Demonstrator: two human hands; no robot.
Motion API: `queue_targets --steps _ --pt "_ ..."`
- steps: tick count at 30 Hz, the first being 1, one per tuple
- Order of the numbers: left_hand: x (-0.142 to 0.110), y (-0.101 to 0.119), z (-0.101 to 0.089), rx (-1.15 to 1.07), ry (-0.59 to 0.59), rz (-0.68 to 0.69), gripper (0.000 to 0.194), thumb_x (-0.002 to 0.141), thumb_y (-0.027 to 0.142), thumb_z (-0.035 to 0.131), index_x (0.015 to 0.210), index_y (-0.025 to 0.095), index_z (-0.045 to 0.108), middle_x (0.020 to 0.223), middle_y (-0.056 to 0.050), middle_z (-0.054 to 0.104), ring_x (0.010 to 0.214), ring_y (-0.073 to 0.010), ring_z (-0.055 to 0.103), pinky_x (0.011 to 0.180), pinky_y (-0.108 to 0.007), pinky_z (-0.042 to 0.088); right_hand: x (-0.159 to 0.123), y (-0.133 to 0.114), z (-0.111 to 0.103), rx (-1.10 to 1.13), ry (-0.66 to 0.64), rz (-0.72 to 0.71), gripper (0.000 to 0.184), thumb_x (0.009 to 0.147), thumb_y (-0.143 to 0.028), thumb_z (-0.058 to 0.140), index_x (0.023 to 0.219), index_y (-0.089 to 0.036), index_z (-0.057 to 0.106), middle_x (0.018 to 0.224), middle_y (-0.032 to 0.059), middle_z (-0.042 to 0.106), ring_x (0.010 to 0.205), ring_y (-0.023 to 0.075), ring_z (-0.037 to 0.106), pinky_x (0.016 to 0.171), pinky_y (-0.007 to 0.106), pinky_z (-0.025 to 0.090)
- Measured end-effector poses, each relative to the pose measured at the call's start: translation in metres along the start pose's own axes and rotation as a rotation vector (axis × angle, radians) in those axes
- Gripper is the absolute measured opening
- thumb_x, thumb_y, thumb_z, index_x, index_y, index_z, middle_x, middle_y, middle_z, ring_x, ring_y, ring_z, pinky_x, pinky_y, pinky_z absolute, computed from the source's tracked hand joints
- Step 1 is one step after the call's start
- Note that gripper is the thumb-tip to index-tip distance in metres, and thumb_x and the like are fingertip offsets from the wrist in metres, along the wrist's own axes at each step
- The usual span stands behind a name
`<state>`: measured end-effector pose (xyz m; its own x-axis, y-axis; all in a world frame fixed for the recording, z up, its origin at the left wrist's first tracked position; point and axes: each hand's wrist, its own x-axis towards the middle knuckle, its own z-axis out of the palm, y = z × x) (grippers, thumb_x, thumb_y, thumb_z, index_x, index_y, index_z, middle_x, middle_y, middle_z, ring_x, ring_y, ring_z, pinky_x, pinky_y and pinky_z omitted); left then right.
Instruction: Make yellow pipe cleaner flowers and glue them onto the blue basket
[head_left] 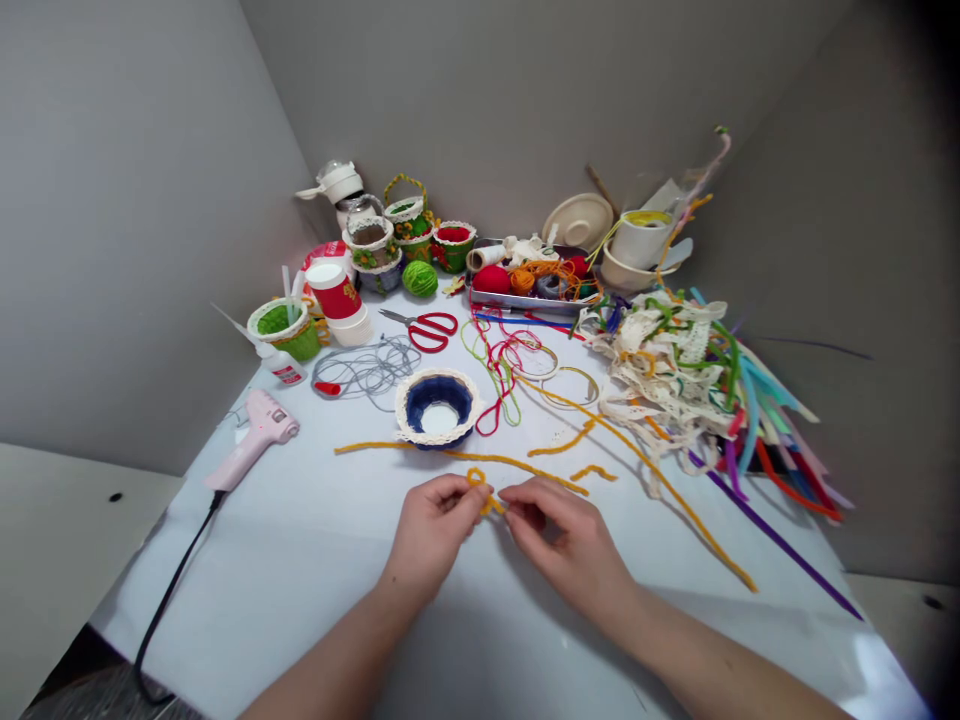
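Between thumb and index finger, my left hand [437, 522] pinches a short yellow pipe cleaner [475, 477] bent into small loops. My right hand [564, 533] has its fingers closed at the right end of the same piece. Just beyond the hands, a long yellow pipe cleaner [517, 463] lies across the table. Behind it stands a small dark blue basket [439, 408] with a white lace rim. Two shorter yellow pieces, one a cut strip [562, 441] and one a bent bit [594, 472], rest to the right.
A pink glue gun [253, 440] with a black cord lies left. Red-handled scissors [429, 328], grey cord [367, 368] and a glue bottle [280, 363] sit farther back. Small decorated baskets [454, 248] and a yarn tray [532, 300] line the back. Lace [652, 350] and pipe cleaners heap right.
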<state>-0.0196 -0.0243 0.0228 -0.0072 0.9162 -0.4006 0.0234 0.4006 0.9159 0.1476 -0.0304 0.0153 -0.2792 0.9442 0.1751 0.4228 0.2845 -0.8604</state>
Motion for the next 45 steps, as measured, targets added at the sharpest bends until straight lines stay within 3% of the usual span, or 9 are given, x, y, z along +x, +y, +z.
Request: queue_targets --steps 4,7,10,14,19,29,35,41,45 --pt "0.002 -0.002 -0.003 -0.062 0.039 -0.017 0.028 0.071 0.04 0.071 0.062 0.014 0.064 0.052 0.003 0.052 0.051 -0.0081 0.043 0.051 -0.02 0.033 0.007 -0.002 -0.009 0.116 -0.067 0.213 0.014 0.084 -0.027 0.058 0.089 -0.018 0.069 0.078 0.0035 0.068 0.069 0.0146 0.06 0.064 0.025 0.047" --pt "0.002 -0.001 -0.003 -0.078 0.031 -0.021 0.027 0.07 0.038 0.073 0.063 0.014 0.065 0.051 0.004 0.051 0.051 -0.0079 0.042 0.05 -0.021 0.031 0.013 -0.003 -0.016 0.28 -0.191 0.349 0.021 0.083 -0.035 0.06 0.084 -0.017 0.07 0.075 0.0025 0.068 0.067 0.0134 0.058 0.061 0.024 0.045" --pt "0.001 -0.001 -0.001 -0.094 -0.026 -0.019 0.026 0.071 0.037 0.073 0.063 0.013 0.065 0.05 0.004 0.049 0.051 -0.0075 0.04 0.05 -0.021 0.029 0.015 -0.003 -0.018 0.445 -0.318 0.482 0.024 0.078 -0.04 0.066 0.082 -0.016 0.07 0.061 -0.002 0.06 0.051 0.0083 0.047 0.047 0.02 0.034" --pt "-0.001 -0.003 0.0 -0.162 -0.086 -0.034 0.023 0.069 0.033 0.075 0.064 0.013 0.064 0.057 0.004 0.051 0.053 -0.0066 0.04 0.051 -0.02 0.029 0.012 -0.002 -0.015 0.645 -0.407 0.621 0.027 0.069 -0.04 0.075 0.075 -0.015 0.067 0.056 -0.0046 0.055 0.044 0.0045 0.039 0.044 0.018 0.027" --pt "0.001 -0.006 -0.001 -0.264 -0.086 -0.099 0.019 0.067 0.027 0.076 0.07 0.014 0.063 0.06 0.004 0.056 0.053 -0.0056 0.042 0.052 -0.019 0.031 0.012 0.001 -0.014 0.723 -0.371 0.649 0.027 0.069 -0.038 0.077 0.075 -0.014 0.065 0.057 -0.0044 0.056 0.046 0.0049 0.044 0.044 0.018 0.032" --pt "0.0 0.003 -0.002 -0.245 -0.075 -0.091 0.01 0.066 0.021 0.072 0.067 0.013 0.065 0.063 0.0 0.063 0.06 -0.0089 0.052 0.059 -0.021 0.041 0.015 -0.001 -0.01 0.902 -0.186 0.77 0.033 0.061 -0.035 0.084 0.075 -0.013 0.063 0.057 -0.004 0.06 0.049 0.0065 0.053 0.051 0.021 0.045" --pt "0.002 0.001 -0.003 -0.2 -0.081 -0.089 0.008 0.066 0.02 0.07 0.071 0.014 0.067 0.061 0.0 0.063 0.056 -0.009 0.052 0.057 -0.022 0.04 0.013 0.003 -0.01 1.064 -0.204 0.818 0.027 0.068 -0.029 0.081 0.081 -0.015 0.063 0.069 -0.0014 0.065 0.057 0.0055 0.059 0.059 0.017 0.05" --pt "0.0 0.0 -0.005 -0.121 -0.177 -0.119 0.014 0.069 0.027 0.071 0.069 0.013 0.068 0.058 -0.001 0.061 0.054 -0.0089 0.05 0.057 -0.022 0.039 0.011 0.006 -0.01 1.057 -0.202 0.755 0.031 0.067 -0.028 0.082 0.09 -0.015 0.065 0.073 -0.0001 0.067 0.06 0.0079 0.062 0.061 0.021 0.052" --pt "-0.001 0.001 -0.005 -0.164 -0.224 -0.139 0.017 0.069 0.03 0.072 0.07 0.013 0.069 0.058 -0.001 0.061 0.054 -0.0088 0.049 0.056 -0.022 0.037 0.01 0.006 -0.008 0.956 -0.16 0.632 0.029 0.068 -0.029 0.081 0.087 -0.015 0.066 0.071 0.0016 0.069 0.061 0.0109 0.062 0.061 0.024 0.05"
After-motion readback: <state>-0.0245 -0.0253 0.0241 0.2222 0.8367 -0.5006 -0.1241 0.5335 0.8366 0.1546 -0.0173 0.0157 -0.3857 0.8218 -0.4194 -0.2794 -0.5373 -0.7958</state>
